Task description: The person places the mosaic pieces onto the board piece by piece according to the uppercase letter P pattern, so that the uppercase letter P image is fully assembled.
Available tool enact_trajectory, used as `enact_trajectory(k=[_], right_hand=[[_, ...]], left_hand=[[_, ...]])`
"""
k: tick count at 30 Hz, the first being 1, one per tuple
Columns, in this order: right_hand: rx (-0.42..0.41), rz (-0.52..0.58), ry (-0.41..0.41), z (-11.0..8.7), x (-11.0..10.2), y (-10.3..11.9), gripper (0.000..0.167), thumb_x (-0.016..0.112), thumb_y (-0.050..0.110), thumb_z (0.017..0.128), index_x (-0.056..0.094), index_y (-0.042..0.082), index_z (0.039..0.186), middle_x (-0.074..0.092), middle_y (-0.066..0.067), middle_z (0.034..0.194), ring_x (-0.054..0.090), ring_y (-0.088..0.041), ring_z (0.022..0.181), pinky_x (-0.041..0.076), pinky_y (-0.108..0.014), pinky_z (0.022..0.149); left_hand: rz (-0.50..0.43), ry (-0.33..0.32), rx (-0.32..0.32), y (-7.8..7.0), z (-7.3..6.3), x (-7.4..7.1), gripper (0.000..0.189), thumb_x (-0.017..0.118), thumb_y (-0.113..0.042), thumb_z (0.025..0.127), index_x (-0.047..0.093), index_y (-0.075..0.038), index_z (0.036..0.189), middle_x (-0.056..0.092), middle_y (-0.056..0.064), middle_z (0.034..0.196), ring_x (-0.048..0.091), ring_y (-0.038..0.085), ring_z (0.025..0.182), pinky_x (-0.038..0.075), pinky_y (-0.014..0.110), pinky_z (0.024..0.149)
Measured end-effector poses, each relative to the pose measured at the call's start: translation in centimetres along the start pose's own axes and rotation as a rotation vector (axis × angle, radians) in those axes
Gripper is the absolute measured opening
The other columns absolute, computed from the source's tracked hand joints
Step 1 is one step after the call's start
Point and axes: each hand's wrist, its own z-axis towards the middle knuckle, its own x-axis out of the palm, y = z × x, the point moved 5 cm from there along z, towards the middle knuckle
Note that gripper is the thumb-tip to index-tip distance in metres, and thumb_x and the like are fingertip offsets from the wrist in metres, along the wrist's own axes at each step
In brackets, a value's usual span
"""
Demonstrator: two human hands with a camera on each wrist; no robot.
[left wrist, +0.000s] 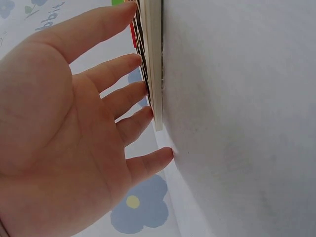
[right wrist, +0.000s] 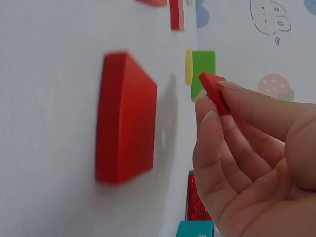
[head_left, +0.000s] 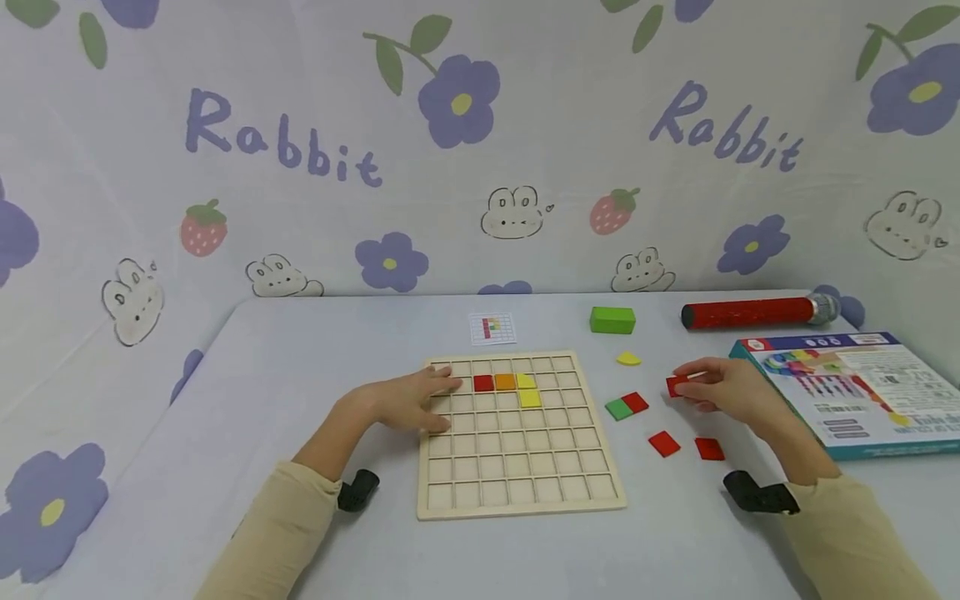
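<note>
My left hand (head_left: 408,402) rests its spread, straight fingers on the left edge of a wooden grid board (head_left: 520,468). In the left wrist view the fingertips (left wrist: 139,89) touch the board's rim. On the grid lie a red square tile (head_left: 483,382), an orange tile (head_left: 506,382), a yellow piece with a cut corner (head_left: 526,381) and a yellow square tile (head_left: 529,398). Right of the board, my right hand (head_left: 729,392) pinches a red square tile (right wrist: 213,89) between thumb and fingers, above the table.
Near the right hand lie loose red tiles (head_left: 664,443), a green tile (head_left: 618,409) beside another red one, and a yellow rounded piece (head_left: 628,358). Behind are a pattern card (head_left: 492,328), a green block (head_left: 612,320) and a red tube (head_left: 750,312). A flat box (head_left: 862,392) lies far right.
</note>
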Motion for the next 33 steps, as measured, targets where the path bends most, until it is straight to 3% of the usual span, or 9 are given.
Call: enact_trajectory(k=[5, 12, 33], right_hand=[[0.025, 0.131, 0.038, 0.3, 1.3, 1.1, 0.052, 0.068, 0.03, 0.09, 0.053, -0.001, 0.129, 0.066, -0.015, 0.108, 0.064, -0.022, 0.09, 0.053, -0.028, 0.076], [0.0, 0.281, 0.169, 0.8, 3.4, 3.2, 0.051, 0.066, 0.023, 0.091, 0.049, -0.004, 0.131, 0.064, -0.014, 0.112, 0.066, -0.021, 0.094, 0.053, -0.027, 0.081], [-0.051, 0.357, 0.354, 2.4, 12.1, 12.6, 0.031, 0.069, 0.005, 0.087, 0.062, -0.005, 0.115, 0.066, -0.014, 0.099, 0.068, -0.021, 0.08, 0.055, -0.031, 0.074]], left_hand=[[0.019, 0.001, -0.008, -0.1, 0.0, -0.2, 0.066, 0.061, -0.026, 0.094, 0.03, -0.007, 0.15, 0.014, 0.016, 0.156, 0.008, 0.034, 0.143, 0.015, 0.046, 0.113], [0.008, 0.003, -0.002, -0.5, -0.2, -0.4, 0.066, 0.061, -0.025, 0.094, 0.03, -0.005, 0.149, 0.014, 0.017, 0.156, 0.008, 0.035, 0.143, 0.015, 0.047, 0.113], [0.006, 0.003, -0.046, 0.0, 0.2, 0.0, 0.067, 0.062, -0.028, 0.093, 0.032, -0.01, 0.15, 0.015, 0.012, 0.157, 0.007, 0.029, 0.144, 0.013, 0.044, 0.113]])
